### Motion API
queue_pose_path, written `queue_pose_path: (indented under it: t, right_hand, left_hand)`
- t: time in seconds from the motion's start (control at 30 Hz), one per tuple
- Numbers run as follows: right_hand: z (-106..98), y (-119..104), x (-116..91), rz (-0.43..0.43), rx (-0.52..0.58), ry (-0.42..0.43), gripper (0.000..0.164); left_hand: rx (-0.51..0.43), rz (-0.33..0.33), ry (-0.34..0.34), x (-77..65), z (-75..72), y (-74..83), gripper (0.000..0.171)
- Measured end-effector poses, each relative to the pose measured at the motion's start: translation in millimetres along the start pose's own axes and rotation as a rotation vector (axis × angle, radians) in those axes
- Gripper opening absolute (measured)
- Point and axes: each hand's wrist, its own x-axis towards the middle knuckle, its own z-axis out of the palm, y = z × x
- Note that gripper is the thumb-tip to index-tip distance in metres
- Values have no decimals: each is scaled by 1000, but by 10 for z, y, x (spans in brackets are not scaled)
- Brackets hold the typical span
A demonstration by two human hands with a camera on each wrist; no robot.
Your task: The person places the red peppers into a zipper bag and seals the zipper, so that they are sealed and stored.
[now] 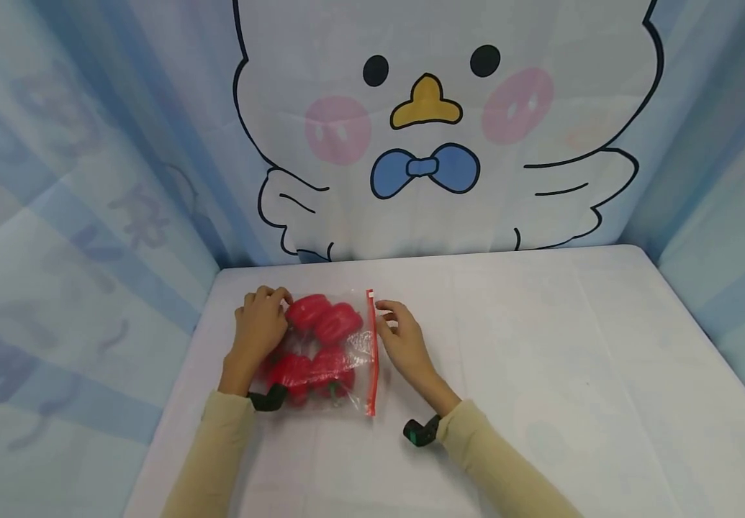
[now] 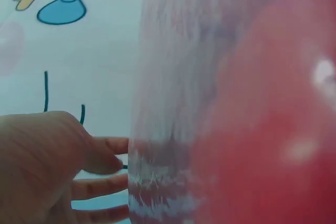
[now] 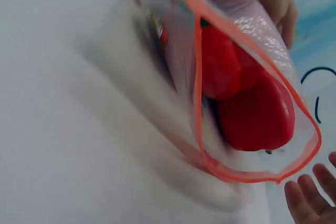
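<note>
A clear zip bag [image 1: 362, 345] with a red zip strip along its right edge lies on the table, holding several red bell peppers [image 1: 338, 324]. In the right wrist view the mouth of the bag [image 3: 241, 178] gapes, showing peppers [image 3: 255, 116] inside. My left hand [image 1: 260, 324] touches the bag's far left side. In the left wrist view, that hand's fingers [image 2: 100, 188] reach out fairly straight to the plastic, their tips hidden by it. Beside the zip strip is my right hand [image 1: 404, 342], fingers loosely bent and apart, holding nothing.
The bag rests on the left part of a table [image 1: 560, 360] with a white cover. Behind it hangs a curtain [image 1: 424, 223] printed with a cartoon bird; more curtains stand at both sides. Dark wrist-worn devices [image 1: 420, 433] sit at both cuffs.
</note>
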Motion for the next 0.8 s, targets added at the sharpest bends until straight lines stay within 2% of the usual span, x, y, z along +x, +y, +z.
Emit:
queue_pose_path:
  t: [0.07, 0.17, 0.27, 0.4, 0.63, 0.7, 0.8]
  right_hand:
    - [18, -53, 27, -101, -140, -17, 37]
    - [71, -128, 63, -183, -352, -51, 38]
    - [158, -197, 103, -190, -555, -90, 45]
    - [288, -270, 149, -162, -746, -140, 58]
    - [438, -347, 186, -176, -915, -160, 68]
    - [447, -356, 184, -182, -931, -158, 68]
    - [447, -340, 191, -180, -910, -167, 69]
  left_hand:
    - [-28, -2, -21, -27, -6, -32, 32]
    - [-60, -5, -42, -47, -7, -80, 34]
    - [-72, -13, -54, -47, -4, -102, 33]
    - [-74, -24, -65, -25, 1, -104, 33]
    - [-81, -70, -107, 28, -9, -96, 32]
    - [-85, -57, -107, 45, -16, -107, 32]
    - [-104, -1, -81, 73, -9, -154, 32]
